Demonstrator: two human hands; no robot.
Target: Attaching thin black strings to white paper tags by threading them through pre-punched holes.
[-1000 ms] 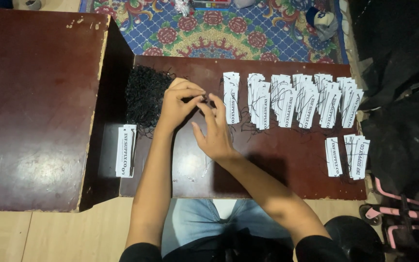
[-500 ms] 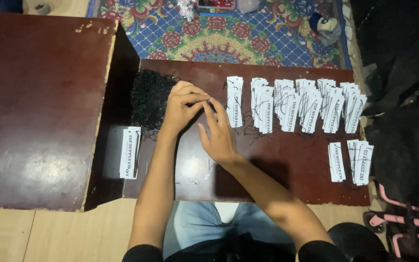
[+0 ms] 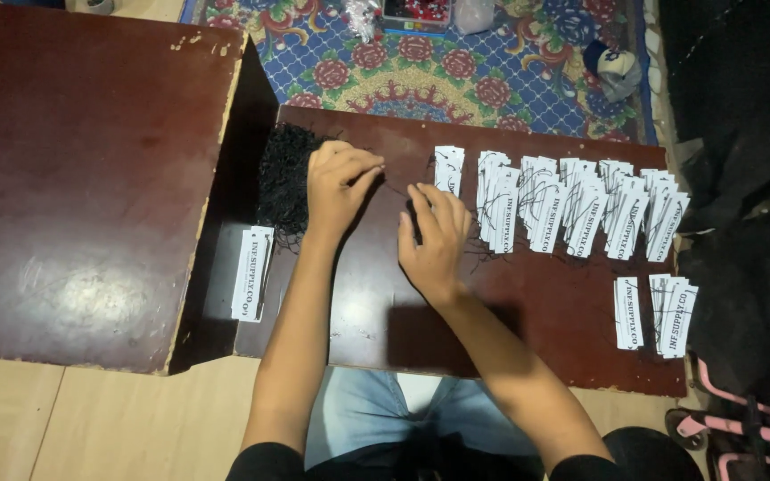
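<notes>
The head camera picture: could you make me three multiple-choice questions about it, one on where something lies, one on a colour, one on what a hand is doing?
1. Where does the pile of black strings lie?
A. on the low table's left end, by the left hand
B. on the rug
C. on the person's lap

2. What colour are the paper tags laid in a row?
A. yellow
B. white
C. red

3. How is the left hand placed?
A. hanging off the table
B. lifted high, holding a tag
C. fingertips pinched together at a thin black string

Answers:
1 A, the dark tangle sits on the low table beside the left hand.
2 B, the tags are white with dark print.
3 C, its fingers meet at a string that runs toward the right hand, which rests on the table.
</notes>
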